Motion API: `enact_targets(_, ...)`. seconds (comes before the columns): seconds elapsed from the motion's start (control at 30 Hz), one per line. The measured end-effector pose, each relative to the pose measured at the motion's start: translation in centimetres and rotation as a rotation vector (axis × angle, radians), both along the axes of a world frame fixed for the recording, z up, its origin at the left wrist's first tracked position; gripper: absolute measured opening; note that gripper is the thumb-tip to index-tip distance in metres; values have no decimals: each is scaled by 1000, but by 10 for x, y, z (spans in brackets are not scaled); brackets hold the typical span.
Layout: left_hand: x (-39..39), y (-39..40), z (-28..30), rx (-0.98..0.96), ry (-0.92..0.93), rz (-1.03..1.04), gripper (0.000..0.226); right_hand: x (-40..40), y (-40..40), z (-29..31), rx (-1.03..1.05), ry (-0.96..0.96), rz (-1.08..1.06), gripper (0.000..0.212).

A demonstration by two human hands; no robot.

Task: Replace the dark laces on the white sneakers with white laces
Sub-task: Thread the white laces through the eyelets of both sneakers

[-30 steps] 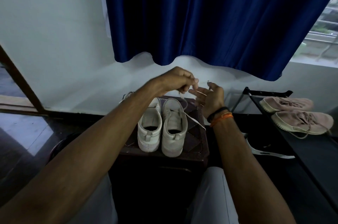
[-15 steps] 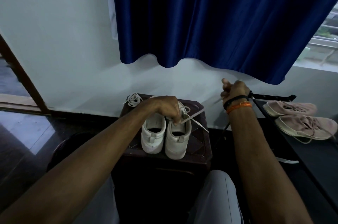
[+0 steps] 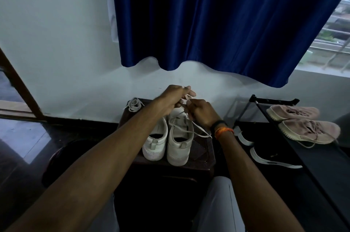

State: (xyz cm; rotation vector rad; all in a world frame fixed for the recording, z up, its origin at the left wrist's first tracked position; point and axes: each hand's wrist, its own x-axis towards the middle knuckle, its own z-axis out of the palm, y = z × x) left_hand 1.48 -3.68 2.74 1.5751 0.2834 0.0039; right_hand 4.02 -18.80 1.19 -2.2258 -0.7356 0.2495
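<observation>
Head view: two white sneakers (image 3: 167, 140) stand side by side on a dark stool (image 3: 200, 158), heels toward the person. Above the right-hand shoe, the left hand (image 3: 175, 97) and right hand (image 3: 201, 111) meet, each with fingers curled round a white lace (image 3: 186, 129) that loops down over the shoe's opening. A second coiled lace (image 3: 134, 105) lies at the stool's far left corner. Pink shoes (image 3: 301, 122) sit on a black rack (image 3: 325, 159) to the right, beneath a blue curtain (image 3: 217, 23).
</observation>
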Motion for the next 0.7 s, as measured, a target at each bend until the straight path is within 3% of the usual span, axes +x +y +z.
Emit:
enact_targets(0.17,3,15,11,-326,-159,236,37,10,-31,-4,-110,-127,-123,37)
enact_targets(0.27,6,29,23,-423,-249,342,35,22,-51,-2,1,-128,-298,25)
enact_targets(0.4,6,40,28,-487,-287,456,30,28,-71,3,88,-145,-540,26)
enact_targets(0.53,-3,32,20,-364,-221,284,26,36,-77,0,-137,-37,-382,13)
enact_targets(0.63,-10,17,9,-173,-83,72,32,35,-62,6,-254,48,-150,57)
enact_targets(0.7,-12,6,1,-49,-14,-48,36,27,-44,13,-68,2,-80,57)
